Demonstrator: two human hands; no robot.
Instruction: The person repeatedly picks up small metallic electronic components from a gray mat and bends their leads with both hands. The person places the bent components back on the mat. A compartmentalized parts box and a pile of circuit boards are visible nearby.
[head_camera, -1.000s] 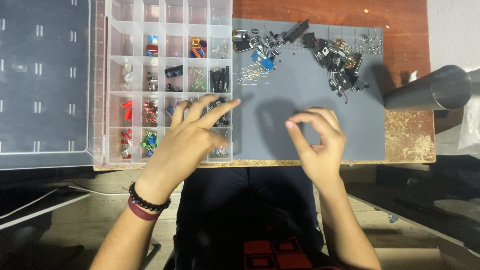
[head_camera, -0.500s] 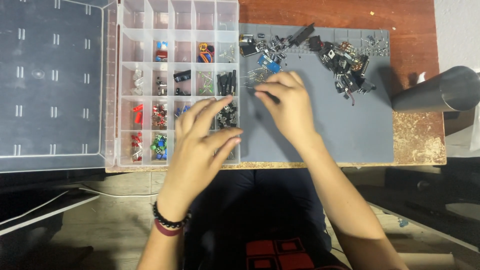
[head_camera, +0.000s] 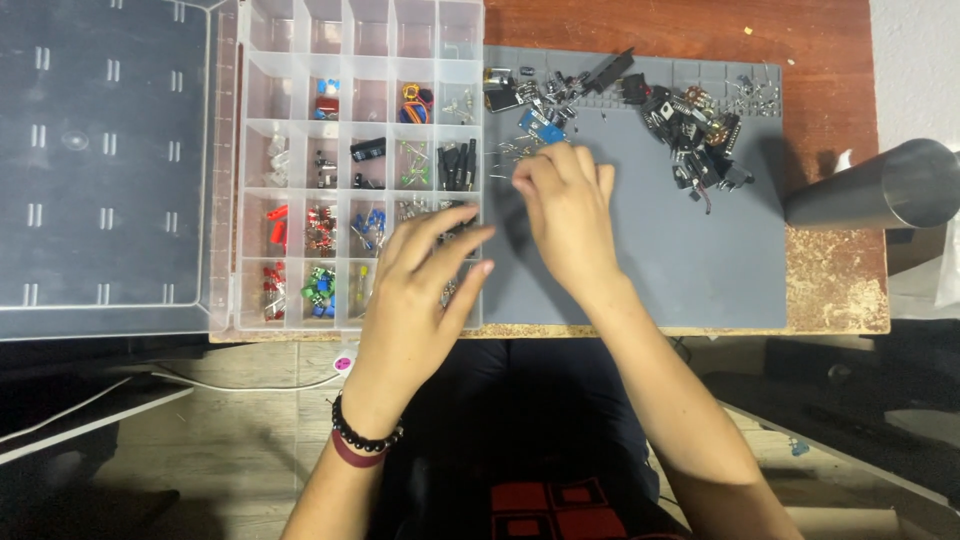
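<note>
Loose thin-legged parts (head_camera: 510, 152) lie just beyond my right fingertips, on the grey mat (head_camera: 680, 250).

Right hand (head_camera: 565, 215) is nearer, fingers pinched narrow at the scatter; can't tell if it holds one. Left hand (head_camera: 420, 290) splayed wide over the clear organiser's (head_camera: 360, 170) near compartments, left of it.

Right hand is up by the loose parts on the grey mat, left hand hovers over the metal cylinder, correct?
Not quite. The head view shows the left hand over the clear compartment organizer, not the metal cylinder. The right hand is by the loose parts on the grey mat.
</note>
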